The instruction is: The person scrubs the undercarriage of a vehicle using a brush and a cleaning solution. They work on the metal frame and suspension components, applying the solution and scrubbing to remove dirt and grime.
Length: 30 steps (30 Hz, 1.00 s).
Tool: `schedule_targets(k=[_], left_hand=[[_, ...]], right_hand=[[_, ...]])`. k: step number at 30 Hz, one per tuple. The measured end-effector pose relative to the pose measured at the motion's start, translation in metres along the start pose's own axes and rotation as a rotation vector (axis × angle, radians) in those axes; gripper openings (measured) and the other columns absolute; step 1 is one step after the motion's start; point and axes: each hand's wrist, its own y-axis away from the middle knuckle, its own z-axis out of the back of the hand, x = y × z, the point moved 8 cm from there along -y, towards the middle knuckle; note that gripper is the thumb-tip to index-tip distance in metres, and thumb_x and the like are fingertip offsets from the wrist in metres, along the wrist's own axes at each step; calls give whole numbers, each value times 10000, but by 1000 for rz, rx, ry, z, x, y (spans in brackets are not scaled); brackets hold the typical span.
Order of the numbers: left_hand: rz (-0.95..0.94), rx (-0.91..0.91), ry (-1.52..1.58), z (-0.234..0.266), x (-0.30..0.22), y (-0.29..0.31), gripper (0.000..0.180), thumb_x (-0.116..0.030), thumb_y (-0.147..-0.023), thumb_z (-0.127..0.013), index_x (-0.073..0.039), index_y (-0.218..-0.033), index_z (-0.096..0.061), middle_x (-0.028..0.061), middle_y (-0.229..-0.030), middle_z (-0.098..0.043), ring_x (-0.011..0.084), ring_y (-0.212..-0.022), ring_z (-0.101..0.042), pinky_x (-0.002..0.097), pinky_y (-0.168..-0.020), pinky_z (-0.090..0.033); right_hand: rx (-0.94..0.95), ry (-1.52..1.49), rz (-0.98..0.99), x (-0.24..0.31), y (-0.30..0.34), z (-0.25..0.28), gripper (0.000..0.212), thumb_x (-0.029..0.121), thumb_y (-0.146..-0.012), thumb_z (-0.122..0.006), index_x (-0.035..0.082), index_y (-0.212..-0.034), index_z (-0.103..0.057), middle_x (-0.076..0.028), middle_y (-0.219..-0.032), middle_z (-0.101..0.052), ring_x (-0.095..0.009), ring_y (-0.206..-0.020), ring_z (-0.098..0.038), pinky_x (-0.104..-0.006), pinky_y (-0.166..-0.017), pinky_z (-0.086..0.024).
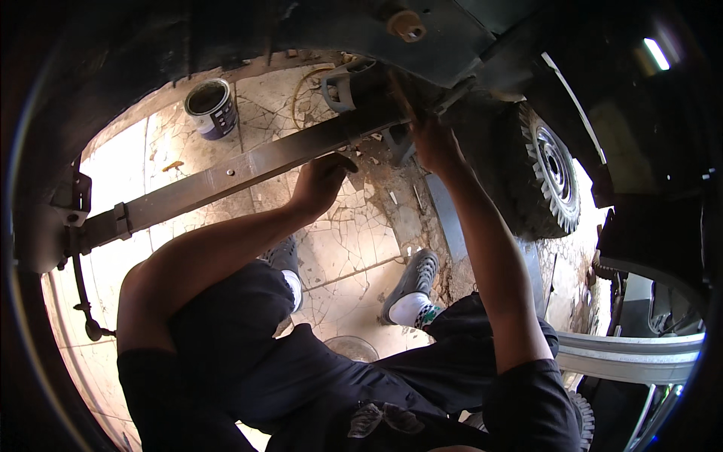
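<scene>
Dark shirt (324, 388) seen nearest. Metal bar (252, 162) slung diagonally under vehicle (452, 49); judged heavy, stiff, best gripped mid-span. Left hand (320, 184) half-curled beside it, no hold discernible; right hand (437, 147) shadowed, grip cannot be told.

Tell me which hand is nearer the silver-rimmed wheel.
The right hand; the left hand is farther from that wheel, beside the long metal bar.

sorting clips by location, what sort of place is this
Probably a vehicle repair garage or workshop: there's a chunky-treaded wheel, a long metal bar like a vehicle's underbody part, and an open can standing on cracked floor tiles.
</scene>
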Motion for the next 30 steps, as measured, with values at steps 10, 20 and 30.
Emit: schedule_targets(k=[10,20,30], left_hand=[[97,1,-138,8,-1,9,209,-93,-918,-569,-32,-979,-758,134,-916,-727,224,-815,-656,367,-785,-509],[165,-32,-163,3,-17,-20,231,-108,-944,-558,-64,-1024,-771,157,-860,-725,260,-766,-688,382,-735,-527],[177,137,-478,-21,6,-11,267,-200,-942,-631,-83,-1170,-706,207,-867,-715,358,-842,-708,472,-767,-549]], right_hand=[[-48,-10,-187,-18,34,-1,494,396,-1041,-527,-71,-1195,-482,-378,-1009,-672,-556,-1016,-655,-626,-877,-539],[-101,6,-111,-31,56,-16,508,413,-1051,-499,-54,-1250,-466,-389,-1052,-656,-544,-973,-669,-609,-838,-558],[-119,9,-98,-12,-8,-16,544,411,-1047,-501,-94,-1250,-508,-370,-1088,-655,-536,-1032,-658,-596,-893,-551]])
